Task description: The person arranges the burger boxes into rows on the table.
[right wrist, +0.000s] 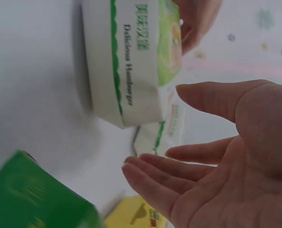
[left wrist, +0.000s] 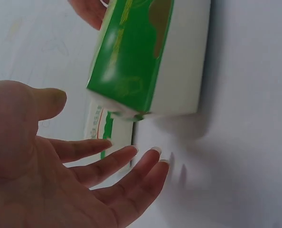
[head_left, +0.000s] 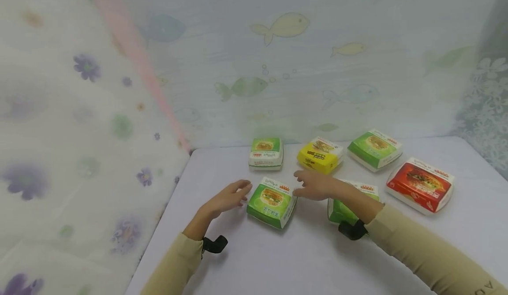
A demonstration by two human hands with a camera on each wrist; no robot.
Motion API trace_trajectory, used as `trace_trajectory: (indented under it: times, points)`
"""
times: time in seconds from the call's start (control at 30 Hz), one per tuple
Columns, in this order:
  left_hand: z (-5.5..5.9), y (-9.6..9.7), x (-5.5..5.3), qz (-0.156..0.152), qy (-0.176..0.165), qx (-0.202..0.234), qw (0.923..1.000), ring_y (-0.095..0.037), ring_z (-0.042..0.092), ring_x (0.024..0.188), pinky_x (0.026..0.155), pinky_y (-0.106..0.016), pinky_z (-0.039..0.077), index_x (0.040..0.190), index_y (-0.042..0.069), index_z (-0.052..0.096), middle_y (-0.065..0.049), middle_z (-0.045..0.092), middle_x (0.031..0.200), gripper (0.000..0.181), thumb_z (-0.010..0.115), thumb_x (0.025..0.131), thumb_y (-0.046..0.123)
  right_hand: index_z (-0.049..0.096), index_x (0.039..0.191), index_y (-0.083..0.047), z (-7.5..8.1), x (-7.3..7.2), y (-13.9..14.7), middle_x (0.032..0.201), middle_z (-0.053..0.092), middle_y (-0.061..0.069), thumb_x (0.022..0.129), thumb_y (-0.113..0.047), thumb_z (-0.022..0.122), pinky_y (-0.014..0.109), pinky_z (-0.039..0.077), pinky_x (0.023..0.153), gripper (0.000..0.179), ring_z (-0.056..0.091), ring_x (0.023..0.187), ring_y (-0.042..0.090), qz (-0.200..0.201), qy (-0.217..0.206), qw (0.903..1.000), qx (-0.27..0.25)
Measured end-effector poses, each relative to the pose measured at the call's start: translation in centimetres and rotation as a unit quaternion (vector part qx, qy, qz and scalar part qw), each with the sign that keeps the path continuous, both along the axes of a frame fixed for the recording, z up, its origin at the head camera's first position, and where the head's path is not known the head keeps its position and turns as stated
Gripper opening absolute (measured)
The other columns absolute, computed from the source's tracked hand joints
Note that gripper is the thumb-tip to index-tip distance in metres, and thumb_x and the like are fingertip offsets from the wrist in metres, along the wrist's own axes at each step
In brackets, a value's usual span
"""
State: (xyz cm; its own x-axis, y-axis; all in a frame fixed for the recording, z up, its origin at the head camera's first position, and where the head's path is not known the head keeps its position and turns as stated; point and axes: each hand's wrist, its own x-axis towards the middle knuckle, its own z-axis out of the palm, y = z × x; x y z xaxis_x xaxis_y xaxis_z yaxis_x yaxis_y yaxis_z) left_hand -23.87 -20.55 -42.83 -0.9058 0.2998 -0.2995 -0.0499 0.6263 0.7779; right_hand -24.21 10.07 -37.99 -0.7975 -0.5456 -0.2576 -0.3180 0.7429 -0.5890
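Observation:
A green and white hamburger box (head_left: 271, 201) sits on the white table between my two hands, a burger picture on its lid. To its left is my left hand (head_left: 229, 198), fingers spread and relaxed, holding nothing. My right hand (head_left: 315, 185) reaches in from the right, its fingers by the box's right edge. In the left wrist view, the box (left wrist: 131, 61) stands beyond the loosely opened fingers (left wrist: 108, 166). In the right wrist view, the box's white side (right wrist: 131, 61) reads "Delicious Hamburger", and the thumb tip is close to its corner.
Behind stand a green-white box (head_left: 266, 154), a yellow box (head_left: 320, 154) and another green box (head_left: 375, 149). A red box (head_left: 420, 184) lies at the right. Under my right forearm another green box (head_left: 337, 211) is partly hidden. Fish-printed cloth (head_left: 278, 74) hangs behind the table.

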Motion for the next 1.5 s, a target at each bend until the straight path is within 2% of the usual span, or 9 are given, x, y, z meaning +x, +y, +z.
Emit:
trace_trajectory:
  times: [0.23,0.37,0.57,0.77,0.93,1.07,1.13,1.3,1.5]
  points:
    - [-1.0,0.6,1.6,-0.036,-0.014,0.018,0.9991,-0.027,0.062,0.114,0.096,-0.047,0.053,0.152,0.008,0.045,-0.015,0.047,0.153,0.061,0.047,0.107,0.048,0.045,0.146,0.006,-1.7,0.8,-0.1,0.141,0.056,0.025,0.100,-0.021,0.062,0.052,0.050,0.103,0.057,0.056,0.128,0.040,0.010,-0.024,0.9996,-0.012]
    - [-1.1,0.8,1.9,-0.040,-0.014,0.026,0.9988,-0.028,0.061,0.116,0.095,-0.048,0.052,0.153,0.008,0.043,-0.016,0.047,0.152,0.063,0.048,0.107,0.050,0.049,0.143,0.005,-2.1,1.0,-0.2,0.138,0.058,0.024,0.099,-0.020,0.063,0.052,0.050,0.104,0.053,0.056,0.128,0.040,0.014,-0.024,0.9993,-0.026]
    - [-1.0,0.8,1.7,-0.034,-0.011,0.017,0.9992,-0.027,0.062,0.112,0.093,-0.048,0.052,0.155,0.006,0.041,-0.019,0.047,0.151,0.064,0.047,0.107,0.048,0.055,0.135,0.005,-2.3,1.2,-0.4,0.130,0.063,0.019,0.099,-0.019,0.064,0.048,0.051,0.102,0.044,0.060,0.121,0.035,0.027,-0.015,0.9985,-0.045]
    - [-1.1,0.6,0.8,-0.046,0.003,0.021,0.9987,-0.025,0.055,0.121,0.098,-0.048,0.049,0.153,0.007,0.045,-0.014,0.051,0.150,0.054,0.043,0.110,0.040,0.059,0.128,0.007,-2.5,1.6,-0.9,0.117,0.067,0.015,0.099,-0.019,0.065,0.044,0.054,0.095,0.039,0.063,0.109,0.029,0.027,0.004,0.9990,-0.036]
    - [-1.0,0.3,0.2,-0.051,0.005,0.033,0.9982,-0.026,0.053,0.126,0.100,-0.049,0.049,0.151,0.009,0.049,-0.013,0.052,0.149,0.049,0.042,0.111,0.037,0.059,0.129,0.006,-3.0,1.9,-1.2,0.117,0.068,0.014,0.099,-0.022,0.065,0.045,0.054,0.095,0.041,0.063,0.110,0.028,0.015,-0.002,0.9996,-0.024]
    - [-1.0,-0.1,0.5,-0.043,0.003,0.024,0.9988,-0.028,0.052,0.132,0.104,-0.050,0.048,0.153,0.013,0.047,-0.012,0.048,0.154,0.053,0.042,0.110,0.043,0.057,0.132,0.006,-2.9,1.9,-1.1,0.119,0.067,0.016,0.097,-0.023,0.068,0.046,0.055,0.095,0.046,0.064,0.111,0.031,0.009,-0.005,0.9997,-0.021]
    - [-1.0,-0.4,1.0,-0.028,0.006,0.018,0.9994,-0.029,0.054,0.130,0.103,-0.050,0.049,0.153,0.013,0.046,-0.012,0.048,0.154,0.054,0.042,0.110,0.045,0.056,0.134,0.006,-2.7,1.8,-1.0,0.122,0.067,0.017,0.097,-0.023,0.070,0.046,0.055,0.094,0.049,0.064,0.112,0.032,0.012,-0.007,0.9996,-0.023]
    - [-1.3,-1.1,2.3,0.005,0.010,0.027,0.9996,-0.026,0.063,0.112,0.090,-0.044,0.056,0.151,0.011,0.047,-0.013,0.055,0.142,0.051,0.044,0.110,0.042,0.051,0.141,0.006,-2.8,1.3,-0.9,0.128,0.064,0.018,0.096,-0.024,0.071,0.045,0.055,0.095,0.057,0.064,0.115,0.032,0.014,-0.025,0.9991,-0.032]
    - [-1.7,-0.8,2.6,-0.014,0.002,0.044,0.9989,-0.024,0.065,0.104,0.084,-0.041,0.054,0.149,0.013,0.048,-0.012,0.058,0.134,0.046,0.042,0.111,0.038,0.056,0.134,0.007,-3.1,1.2,-1.1,0.123,0.066,0.017,0.097,-0.021,0.069,0.044,0.055,0.095,0.048,0.064,0.112,0.030,0.028,-0.020,0.9989,-0.033]
